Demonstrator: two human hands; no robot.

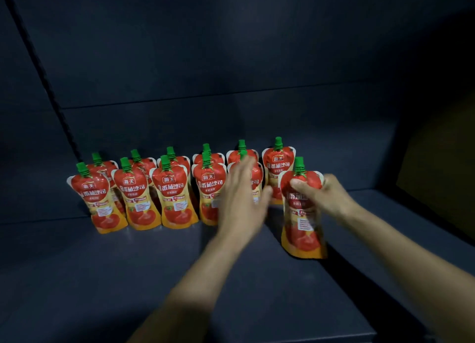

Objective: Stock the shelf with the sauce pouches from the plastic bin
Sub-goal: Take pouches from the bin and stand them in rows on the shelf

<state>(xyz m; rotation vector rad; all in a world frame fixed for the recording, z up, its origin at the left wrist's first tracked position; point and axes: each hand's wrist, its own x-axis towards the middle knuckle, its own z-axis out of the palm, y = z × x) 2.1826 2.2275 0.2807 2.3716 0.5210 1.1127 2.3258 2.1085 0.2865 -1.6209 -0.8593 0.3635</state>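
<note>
Right hand (326, 196) grips a pouch (303, 229) near its top. It's upright at the right end of the front row, base at the shelf (128, 278). Left hand (241, 201): fingers straight, holding nothing, blurred, in front of the neighbour pouch (257, 178); contact unclear. Other pouches (169, 196) stand in two rows.

Dark shelf (102, 278) w/ red sauce pouches, green caps, all upright in 2 rows: back row (279, 162) of 6, front row (174, 196) of 5. Right hand (326, 196) grips one more pouch (300, 229) near its top, at right end of front row, base down by shelf. Left hand (241, 201) blurred, fingers straight, in front of 5th front pouch.
</note>
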